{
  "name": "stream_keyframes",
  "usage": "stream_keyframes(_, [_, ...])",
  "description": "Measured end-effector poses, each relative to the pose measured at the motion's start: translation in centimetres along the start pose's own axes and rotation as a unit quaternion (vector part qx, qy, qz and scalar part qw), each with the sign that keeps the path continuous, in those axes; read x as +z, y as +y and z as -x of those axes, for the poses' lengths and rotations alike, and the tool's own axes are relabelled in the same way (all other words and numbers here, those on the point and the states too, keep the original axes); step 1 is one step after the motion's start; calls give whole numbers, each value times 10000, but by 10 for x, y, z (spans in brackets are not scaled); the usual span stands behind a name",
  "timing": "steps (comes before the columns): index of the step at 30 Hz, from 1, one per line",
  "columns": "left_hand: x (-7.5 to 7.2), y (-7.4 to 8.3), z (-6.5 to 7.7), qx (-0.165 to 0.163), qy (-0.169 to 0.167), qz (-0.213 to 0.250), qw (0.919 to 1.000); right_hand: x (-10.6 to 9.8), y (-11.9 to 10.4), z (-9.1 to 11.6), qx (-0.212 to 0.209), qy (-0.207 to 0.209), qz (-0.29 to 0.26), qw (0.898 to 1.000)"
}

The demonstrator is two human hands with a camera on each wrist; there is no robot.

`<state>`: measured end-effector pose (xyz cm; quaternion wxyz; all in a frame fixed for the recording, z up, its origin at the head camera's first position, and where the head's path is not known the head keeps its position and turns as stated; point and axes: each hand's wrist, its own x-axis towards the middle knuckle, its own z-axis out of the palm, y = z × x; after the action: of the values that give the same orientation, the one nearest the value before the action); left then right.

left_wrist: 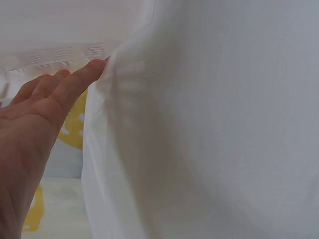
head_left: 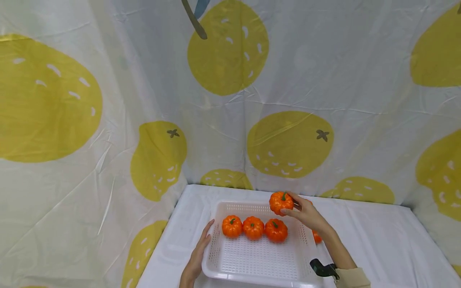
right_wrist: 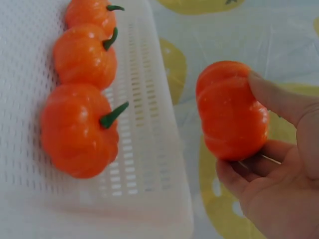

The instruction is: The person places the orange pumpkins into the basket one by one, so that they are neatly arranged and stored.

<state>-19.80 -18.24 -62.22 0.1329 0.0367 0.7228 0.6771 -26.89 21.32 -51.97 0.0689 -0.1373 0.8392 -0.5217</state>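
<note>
My right hand (head_left: pixel 305 212) pinches a small orange toy pumpkin (head_left: pixel 279 203) with a green stem, above the far right part of a white plastic basket (head_left: pixel 259 260). In the right wrist view, thumb and fingers grip this pumpkin (right_wrist: pixel 230 112) from its sides. Three similar pumpkins stand in a row in the basket: a left one (head_left: pixel 232 227), a middle one (head_left: pixel 253 228) and a right one (head_left: pixel 276 231). At the basket's left side rests my left hand (head_left: pixel 197 256), its fingers extended along the outer wall. The left wrist view shows that hand (left_wrist: pixel 45 112) with fingers nearly straight.
Right of the basket, another orange pumpkin (head_left: pixel 317 237) is partly hidden behind my right forearm. A white cloth covers the table (head_left: pixel 374 240). Behind and to the left hangs a pale curtain (head_left: pixel 360 80) printed with yellow fruit.
</note>
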Motion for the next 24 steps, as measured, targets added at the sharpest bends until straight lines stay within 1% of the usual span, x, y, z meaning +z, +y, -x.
stream_keyframes(4, [0, -1, -1, 7, 4, 31, 10000, 14, -7, -9, -129, -332, -264, 9990])
stream_keyframes(9, [0, -1, -1, 35, 27, 57, 10000, 32, -14, -16, -244, -820, -367, 9957])
stream_keyframes(13, [0, 0, -1, 72, -36, 88, 9999, 49, -19, -20, -461, -1439, -505, 9872])
stream_keyframes(16, [-1, 1, -1, 74, -88, 132, 9998, 61, -21, -21, -637, -1845, -472, 9796])
stream_keyframes(20, [-1, 1, 0, 45, -70, 159, 9998, 75, -24, -23, -803, -2227, -455, 9705])
stream_keyframes(24, [0, 0, -1, 46, -55, 126, 9999, 88, -27, -27, -889, -2425, -333, 9655])
